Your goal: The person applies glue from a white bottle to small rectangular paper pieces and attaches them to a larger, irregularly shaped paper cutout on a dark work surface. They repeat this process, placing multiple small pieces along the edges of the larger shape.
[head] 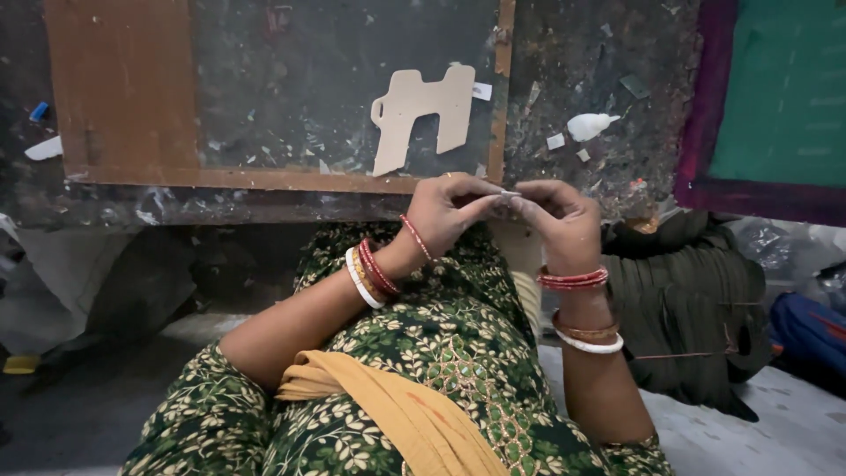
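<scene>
My left hand point(449, 211) and my right hand point(557, 220) meet above my lap, fingertips pinched together on a small thin pale piece point(508, 192), too small to identify. Both wrists carry red, white and gold bangles. My knees are drawn up under a green floral garment point(441, 335) with a mustard scarf across it. Just beyond my hands lies a low wooden board point(123, 97) with a dark glue-stained surface. On it rests a beige card cut-out point(423, 115) with a notched shape.
A small white glue bottle point(589, 126) lies on the dirty work surface right of the board, among paper scraps. A green board with a purple frame point(775, 97) sits at the right. A dark green stack point(687, 300) and a blue bag point(806, 330) lie on the floor.
</scene>
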